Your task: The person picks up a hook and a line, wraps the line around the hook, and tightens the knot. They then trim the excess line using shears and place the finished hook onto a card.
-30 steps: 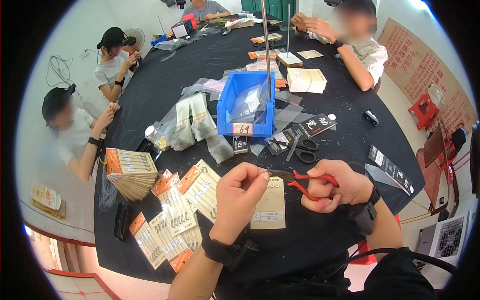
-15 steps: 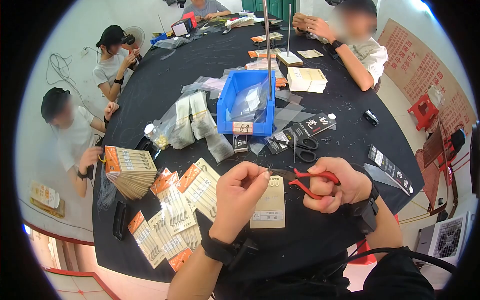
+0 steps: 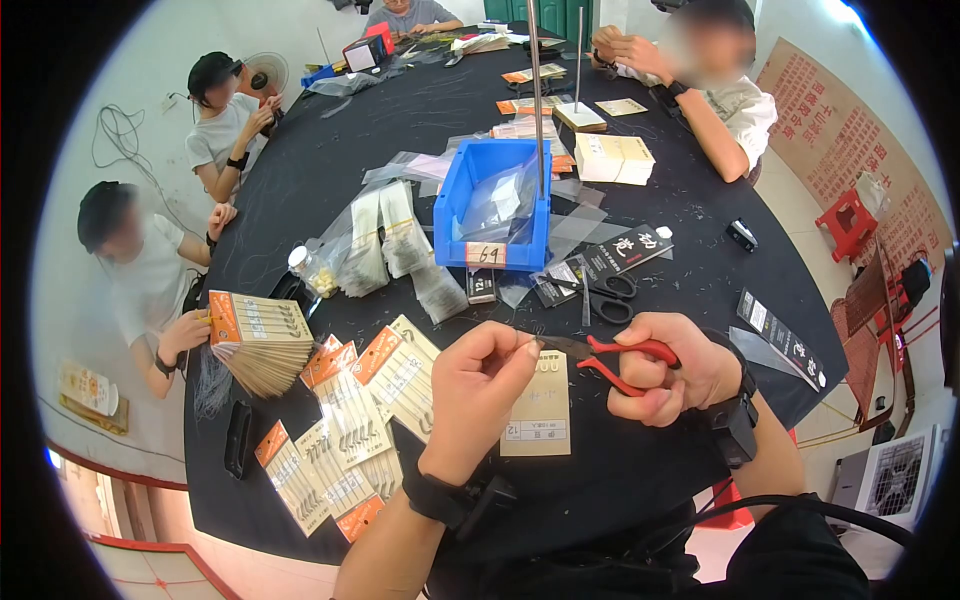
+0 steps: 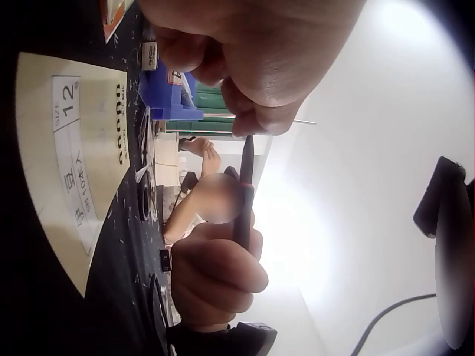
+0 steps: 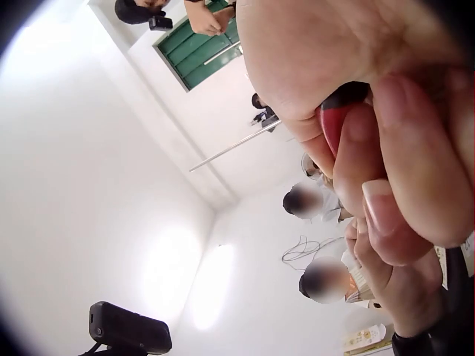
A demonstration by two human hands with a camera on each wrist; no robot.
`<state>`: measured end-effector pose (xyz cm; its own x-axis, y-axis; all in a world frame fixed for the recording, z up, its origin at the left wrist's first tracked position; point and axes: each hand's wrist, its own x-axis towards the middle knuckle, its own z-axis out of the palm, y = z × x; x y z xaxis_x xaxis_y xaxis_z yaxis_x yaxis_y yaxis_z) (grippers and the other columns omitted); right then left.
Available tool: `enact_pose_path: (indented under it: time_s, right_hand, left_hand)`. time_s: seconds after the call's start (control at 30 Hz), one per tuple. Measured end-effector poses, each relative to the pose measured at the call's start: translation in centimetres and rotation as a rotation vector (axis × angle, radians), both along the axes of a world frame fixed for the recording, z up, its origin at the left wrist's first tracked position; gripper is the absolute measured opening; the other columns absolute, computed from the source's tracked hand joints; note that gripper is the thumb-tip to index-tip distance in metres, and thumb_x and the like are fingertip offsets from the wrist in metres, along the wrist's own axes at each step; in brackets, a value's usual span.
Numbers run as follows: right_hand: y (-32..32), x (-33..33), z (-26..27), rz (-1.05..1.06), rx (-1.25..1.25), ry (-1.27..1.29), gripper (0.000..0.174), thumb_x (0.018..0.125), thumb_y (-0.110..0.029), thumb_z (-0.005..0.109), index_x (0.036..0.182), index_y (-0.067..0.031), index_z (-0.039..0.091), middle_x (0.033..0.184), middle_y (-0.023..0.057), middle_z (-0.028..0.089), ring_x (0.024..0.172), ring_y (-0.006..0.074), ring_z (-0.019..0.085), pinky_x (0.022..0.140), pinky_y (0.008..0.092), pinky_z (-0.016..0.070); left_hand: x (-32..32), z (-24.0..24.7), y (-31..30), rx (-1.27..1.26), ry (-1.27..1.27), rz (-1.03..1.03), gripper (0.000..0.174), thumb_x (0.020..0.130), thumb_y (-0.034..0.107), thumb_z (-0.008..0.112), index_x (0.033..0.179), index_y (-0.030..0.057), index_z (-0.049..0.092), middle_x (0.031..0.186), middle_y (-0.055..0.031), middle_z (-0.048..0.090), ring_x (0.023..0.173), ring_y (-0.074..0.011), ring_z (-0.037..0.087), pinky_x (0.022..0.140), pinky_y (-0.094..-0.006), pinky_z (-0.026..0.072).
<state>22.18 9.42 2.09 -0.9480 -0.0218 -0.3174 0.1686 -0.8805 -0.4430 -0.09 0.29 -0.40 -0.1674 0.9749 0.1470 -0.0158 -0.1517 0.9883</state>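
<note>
My left hand (image 3: 480, 375) pinches a tiny dark hook-like piece (image 3: 540, 338) between thumb and forefinger. Curled round red-handled pliers (image 3: 600, 374) is my right hand (image 3: 675, 370); their dark nose reaches to the left fingertips. In the left wrist view the tip of the pliers (image 4: 247, 159) meets those fingertips, and the small piece is mostly hidden. Below both hands a beige card (image 3: 537, 430) with a size 12 label and a row of printed hooks lies on the black cloth.
Hook cards (image 3: 350, 430) with orange ends overlap at the left, near a fanned card stack (image 3: 262, 350). Ahead stand a blue bin (image 3: 490, 258) and a metal rod. Scissors (image 3: 612, 298) and black packets (image 3: 625, 253) lie beyond the right hand. Other people sit round the table.
The pliers and right hand have shifted slightly while the left hand keeps its pinch. At the left, another person's hand has come down to the fanned card stack.
</note>
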Motion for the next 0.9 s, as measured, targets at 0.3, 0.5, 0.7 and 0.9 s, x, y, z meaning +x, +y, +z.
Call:
enact_pose_path:
  time_s: [0.3,0.5,0.7,0.9]
  right_hand:
    - [-0.9,-0.3,1.4,-0.161,0.767,-0.098,0.057,0.095,-0.035,0.038,0.051,-0.0025,0.055,0.060,0.0061,0.049,0.045,0.0078,0.032,0.042,0.0212,0.0274]
    - [-1.2,-0.9,1.5,-0.350,1.180,-0.268,0.034,0.088,-0.026,0.063,0.068,0.0002,0.072,0.070,0.0026,0.059,0.060,0.0076,0.042,0.055,0.0242,0.0325]
    - [-1.4,-1.3,1.7,-0.422,1.329,-0.250,0.016,0.080,-0.018,0.073,0.074,-0.0041,0.075,0.076,0.0024,0.060,0.069,0.0103,0.050,0.060,0.0255,0.0362]
    - [-1.4,-1.4,1.0,-0.490,1.461,-0.216,0.014,0.079,-0.019,0.075,0.076,-0.0051,0.075,0.079,0.0040,0.061,0.071,0.0121,0.052,0.061,0.0265,0.0383]
  left_hand:
    - [0.5,0.0,0.0,-0.009,-0.095,0.059,0.008,0.088,0.006,0.063,0.083,0.0006,0.061,0.072,0.0056,0.056,0.064,0.0004,0.046,0.057,-0.0171,0.0365]
    - [0.3,0.5,0.1,-0.020,-0.094,0.086,0.007,0.089,0.005,0.062,0.083,0.0007,0.061,0.072,0.0056,0.056,0.065,0.0005,0.046,0.058,-0.0168,0.0366]
    - [0.2,1.4,-0.1,-0.023,-0.114,0.078,0.007,0.088,0.005,0.063,0.083,0.0006,0.062,0.070,0.0059,0.056,0.063,0.0005,0.046,0.057,-0.0167,0.0365]
    - [0.0,1.2,0.0,-0.012,-0.084,0.094,0.009,0.088,0.006,0.064,0.080,0.0010,0.062,0.068,0.0061,0.055,0.061,0.0013,0.044,0.055,-0.0165,0.0344]
